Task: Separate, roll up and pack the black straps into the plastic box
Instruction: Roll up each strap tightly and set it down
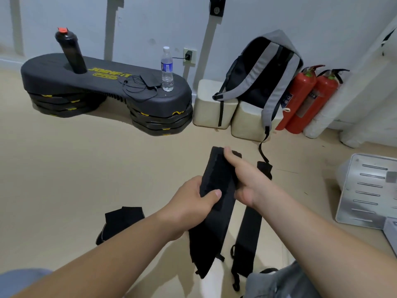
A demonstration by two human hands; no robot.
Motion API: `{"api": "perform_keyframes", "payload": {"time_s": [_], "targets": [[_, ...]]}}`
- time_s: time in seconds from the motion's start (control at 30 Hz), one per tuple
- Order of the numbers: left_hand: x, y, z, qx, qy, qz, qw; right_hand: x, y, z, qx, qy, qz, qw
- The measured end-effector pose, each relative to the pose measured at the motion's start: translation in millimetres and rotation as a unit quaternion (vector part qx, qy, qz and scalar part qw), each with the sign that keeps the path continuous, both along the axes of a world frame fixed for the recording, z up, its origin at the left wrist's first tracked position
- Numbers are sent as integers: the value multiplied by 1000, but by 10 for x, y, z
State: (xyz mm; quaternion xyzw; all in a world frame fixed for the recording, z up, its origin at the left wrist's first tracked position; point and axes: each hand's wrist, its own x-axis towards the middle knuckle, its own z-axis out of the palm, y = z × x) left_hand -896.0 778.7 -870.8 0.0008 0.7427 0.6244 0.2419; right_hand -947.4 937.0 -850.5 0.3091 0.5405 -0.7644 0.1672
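Note:
A wide black strap (211,229) hangs in the air in front of me, gripped by both hands. My left hand (191,203) pinches its middle, thumb on the front face. Higher up, my right hand (247,179) grips the same strap near the top, forefinger stretched towards its upper end. A second black strap (247,239) lies flat on the floor under my right forearm. Another black strap (119,222) lies crumpled on the floor to the left. The plastic box (369,190) sits at the right edge, clear with a slotted pale lid.
A black exercise base (103,87) with a black bottle (69,50) and a water bottle (167,69) stands at the back left. A grey backpack (264,76) rests on white blocks (211,106), beside two red fire extinguishers (309,100). The floor is beige.

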Motion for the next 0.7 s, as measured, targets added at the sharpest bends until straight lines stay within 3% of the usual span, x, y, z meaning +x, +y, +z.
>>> {"api": "perform_keyframes", "payload": {"time_s": [0.2, 0.37, 0.53, 0.7], "targets": [[-130, -218, -11, 26, -3, 100, 995, -74, -513, -102, 0, 45, 77, 996], [-143, -559, -215, 26, -84, 53, 995, -312, -769, -249, 57, 34, 111, 992], [-180, -902, -494, -11, -122, 52, 991, -870, -971, -578, 58, -6, 69, 996], [-626, -1050, -746, -83, -136, 75, 984, -1326, -1028, -1060, -4, -40, 21, 999]]}}
